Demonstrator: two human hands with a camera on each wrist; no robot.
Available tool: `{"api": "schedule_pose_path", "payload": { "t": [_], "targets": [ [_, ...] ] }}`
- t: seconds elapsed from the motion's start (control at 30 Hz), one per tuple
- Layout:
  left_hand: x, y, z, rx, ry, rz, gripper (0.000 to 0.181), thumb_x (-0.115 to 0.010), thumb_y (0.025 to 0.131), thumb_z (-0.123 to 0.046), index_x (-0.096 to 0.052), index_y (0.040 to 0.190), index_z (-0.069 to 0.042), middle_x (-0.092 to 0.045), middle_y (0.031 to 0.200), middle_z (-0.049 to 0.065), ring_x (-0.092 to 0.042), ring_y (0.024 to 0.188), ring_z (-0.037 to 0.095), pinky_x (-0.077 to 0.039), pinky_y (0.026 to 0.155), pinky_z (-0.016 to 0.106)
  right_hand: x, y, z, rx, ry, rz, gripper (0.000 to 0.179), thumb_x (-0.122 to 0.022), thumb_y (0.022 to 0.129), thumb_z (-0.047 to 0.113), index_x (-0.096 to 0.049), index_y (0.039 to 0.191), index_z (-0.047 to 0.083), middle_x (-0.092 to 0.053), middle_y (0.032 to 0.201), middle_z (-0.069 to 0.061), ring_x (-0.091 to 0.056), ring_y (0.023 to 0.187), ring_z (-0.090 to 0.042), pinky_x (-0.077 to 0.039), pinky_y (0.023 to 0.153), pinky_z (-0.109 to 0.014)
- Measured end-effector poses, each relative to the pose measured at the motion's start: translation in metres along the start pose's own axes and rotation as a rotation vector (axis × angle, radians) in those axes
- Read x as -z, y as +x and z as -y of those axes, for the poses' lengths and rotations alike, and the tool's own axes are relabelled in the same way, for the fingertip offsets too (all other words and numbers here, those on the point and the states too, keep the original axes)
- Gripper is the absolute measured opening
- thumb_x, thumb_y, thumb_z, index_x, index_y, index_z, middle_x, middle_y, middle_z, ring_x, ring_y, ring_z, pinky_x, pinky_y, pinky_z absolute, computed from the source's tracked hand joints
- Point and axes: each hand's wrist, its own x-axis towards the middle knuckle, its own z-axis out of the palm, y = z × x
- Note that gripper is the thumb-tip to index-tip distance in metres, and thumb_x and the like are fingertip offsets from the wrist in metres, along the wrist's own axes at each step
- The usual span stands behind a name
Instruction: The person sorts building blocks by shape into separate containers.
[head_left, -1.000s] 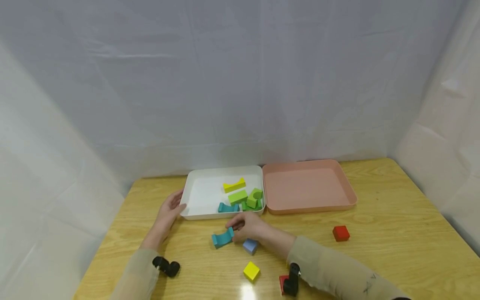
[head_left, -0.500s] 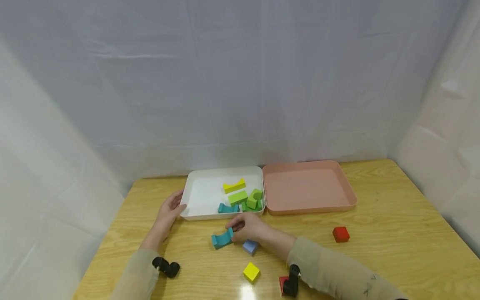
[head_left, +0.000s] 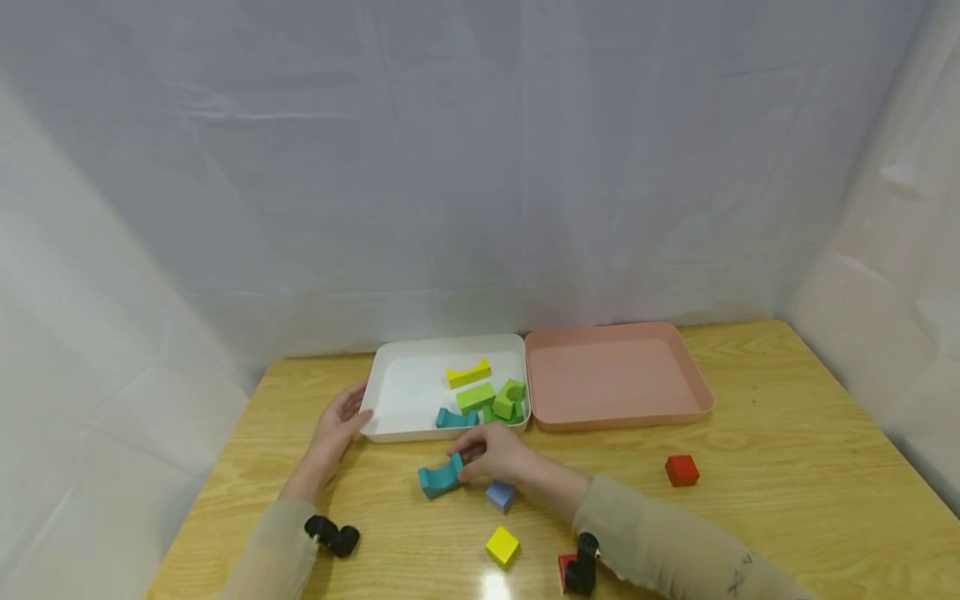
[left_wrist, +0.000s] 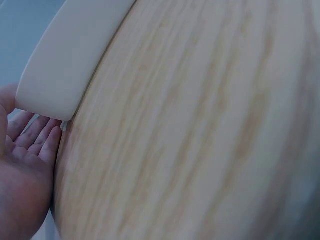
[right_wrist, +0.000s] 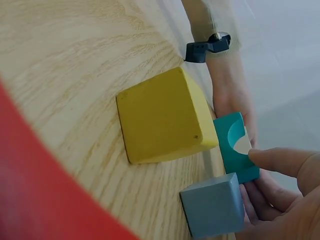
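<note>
My left hand (head_left: pixel 335 427) holds the left front corner of the white tray (head_left: pixel 405 435), with the thumb at the rim and the fingers along the outer wall. In the left wrist view the fingertips lie against the tray wall (left_wrist: pixel 75 55). My right hand (head_left: pixel 495 454) pinches one end of a teal arch block (head_left: pixel 440 478) in front of the tray. Beside that hand lies a blue cube (head_left: pixel 500 496), and nearer to me a yellow cube (head_left: pixel 503 547). Inside the tray are another teal arch block (head_left: pixel 457 418), a yellow arch block (head_left: pixel 468 373) and several green blocks (head_left: pixel 476 397).
A pink tray (head_left: pixel 618 379) stands directly right of the white one. One red cube (head_left: pixel 682 471) lies on the right of the wooden table (head_left: pixel 795 467). Another red block (head_left: pixel 566 571) is partly hidden by the right wrist camera. A pale curtain (head_left: pixel 480 167) hangs behind.
My right hand has shifted slightly to the left, and the teal arch block it pinches has moved with it. The left hand stays at the white tray's corner.
</note>
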Motion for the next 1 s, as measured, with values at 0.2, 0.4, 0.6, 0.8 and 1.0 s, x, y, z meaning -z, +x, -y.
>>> {"api": "schedule_pose_path", "payload": {
  "t": [0.2, 0.4, 0.6, 0.8, 1.0],
  "targets": [
    [-0.001, 0.0, 0.001, 0.005, 0.002, -0.005, 0.065, -0.055, 0.109, -0.004, -0.026, 0.166, 0.001, -0.029, 0.172, 0.026, -0.03, 0.16, 0.039, -0.024, 0.133, 0.05, 0.001, 0.0, 0.003, 0.028, -0.012, 0.003, 0.033, -0.083, 0.083, -0.009, -0.079, 0.114, 0.001, -0.075, 0.109, -0.007, -0.066, 0.095, -0.013, -0.062, 0.087, -0.028],
    [-0.001, 0.0, 0.0, 0.006, 0.002, -0.01, 0.065, -0.055, 0.109, -0.005, -0.026, 0.166, 0.001, -0.029, 0.172, 0.026, -0.029, 0.16, 0.04, -0.024, 0.133, 0.05, 0.004, 0.0, 0.007, 0.042, -0.001, 0.01, 0.033, -0.083, 0.084, -0.008, -0.078, 0.116, 0.0, -0.074, 0.11, -0.008, -0.065, 0.095, -0.014, -0.062, 0.088, -0.029],
    [-0.001, 0.0, -0.002, 0.001, -0.007, -0.006, 0.063, -0.054, 0.109, -0.004, -0.027, 0.166, 0.001, -0.03, 0.172, 0.026, -0.03, 0.16, 0.039, -0.024, 0.133, 0.05, 0.008, -0.001, 0.012, 0.054, 0.002, 0.013, 0.035, -0.083, 0.085, -0.006, -0.076, 0.119, -0.001, -0.074, 0.112, -0.009, -0.066, 0.099, -0.015, -0.062, 0.091, -0.03],
    [-0.001, 0.0, -0.004, -0.003, 0.003, -0.001, 0.063, -0.054, 0.109, -0.005, -0.027, 0.166, 0.0, -0.03, 0.172, 0.025, -0.03, 0.16, 0.038, -0.028, 0.131, 0.045, 0.012, 0.001, 0.014, 0.056, 0.001, 0.001, 0.035, -0.083, 0.086, -0.005, -0.077, 0.121, 0.001, -0.073, 0.114, -0.009, -0.066, 0.101, -0.015, -0.062, 0.093, -0.03],
    [0.0, -0.001, -0.004, -0.003, 0.015, -0.002, 0.062, -0.054, 0.109, -0.005, -0.028, 0.166, 0.0, -0.031, 0.172, 0.025, -0.032, 0.159, 0.038, -0.036, 0.104, 0.007, 0.017, 0.0, 0.018, 0.057, -0.014, 0.005, 0.034, -0.083, 0.087, -0.001, -0.077, 0.12, 0.004, -0.074, 0.114, -0.009, -0.067, 0.102, -0.016, -0.062, 0.094, -0.031]
  ]
}}
